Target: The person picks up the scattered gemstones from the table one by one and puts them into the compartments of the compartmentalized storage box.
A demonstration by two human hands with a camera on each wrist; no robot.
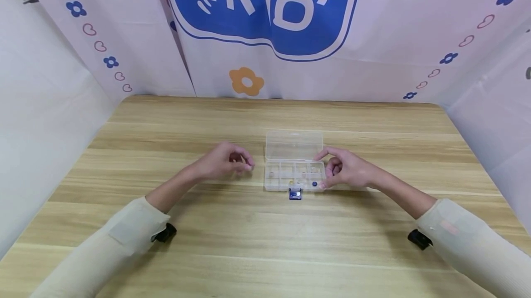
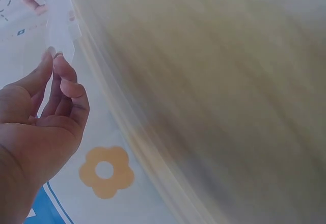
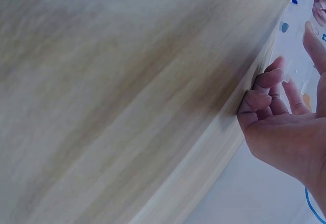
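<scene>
A clear compartment box (image 1: 272, 186) stands on the table, its lid (image 1: 294, 146) tipped back and its blue latch (image 1: 295, 194) hanging at the front. Small pieces lie in several compartments, among them a dark blue bead-like piece (image 1: 315, 184) at the front right. My right hand (image 1: 348, 167) holds the box's right end, thumb at the front corner and index finger by the hinge side. Left of the box, my left hand (image 1: 230, 160) is raised with thumb and index fingertips together (image 2: 53, 55). A tiny greyish piece shows between them; its kind I cannot tell.
The wood-grain table (image 1: 249, 252) spreads around the box on all sides. A white printed cloth (image 1: 141, 49) hangs behind its far edge. Black wrist devices (image 1: 420, 239) sit under both pale sleeves (image 1: 464, 233).
</scene>
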